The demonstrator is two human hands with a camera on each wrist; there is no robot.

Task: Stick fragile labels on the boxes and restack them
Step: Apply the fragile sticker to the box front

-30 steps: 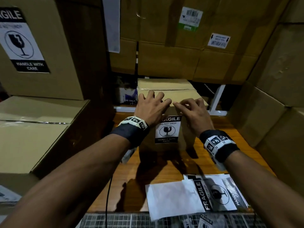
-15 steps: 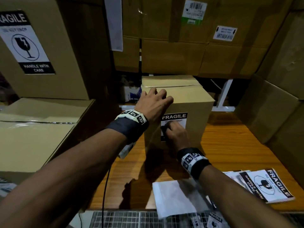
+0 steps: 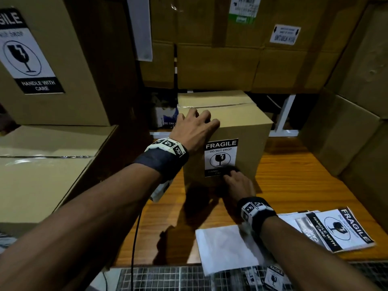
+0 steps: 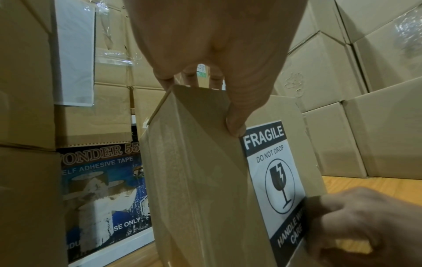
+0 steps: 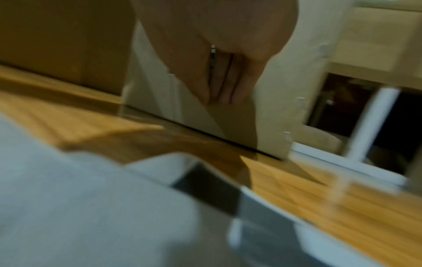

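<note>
The black-and-white sticker [image 3: 220,157] on the small brown cardboard box [image 3: 249,131] reads "FRAGILE / DO NOT DROP / HANDLE WITH CARE". Left of that box, a blue printed carton [image 4: 102,189] reads "SELF ADHESIVE TAPE". Loose white label sheets [image 3: 344,229] to the box's right repeat the "FRAGILE" wording.

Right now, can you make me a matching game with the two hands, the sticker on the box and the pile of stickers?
Things:
1. left hand
2. right hand
3. fragile label
4. spare labels

Places:
A. lying on the wooden table
B. stuck on the small box's front
C. resting on the box's top corner
D. pressing the label's bottom edge

Pairs: 1-C, 2-D, 3-B, 4-A
</note>
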